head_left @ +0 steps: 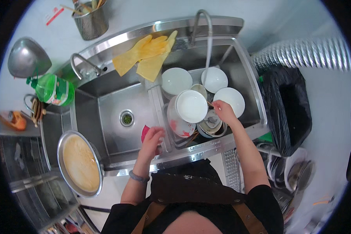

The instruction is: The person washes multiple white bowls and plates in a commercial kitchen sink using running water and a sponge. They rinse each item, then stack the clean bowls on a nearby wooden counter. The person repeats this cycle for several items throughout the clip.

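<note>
My left hand (152,142) is over the near right edge of the left sink basin (120,96), with a dark pink item (144,133) at its fingers; whether it grips that item is unclear. Above the right basin, my right hand (223,110) pinches the end of a thin brown stick (209,104), perhaps a chopstick. White bowls (177,81) stand around it, one bowl (191,106) raised on a stack over a red-patterned plate (185,128). Just below my right hand, a pot (212,135) holds smaller dishes and a spoon.
Yellow rubber gloves (146,52) lie over the sink's back ledge. A curved faucet (84,64) stands at each basin. A metal bowl of foamy liquid (80,163) and a green bottle (57,89) are at left. A black-lined bin (292,108) and foil duct (304,55) are at right.
</note>
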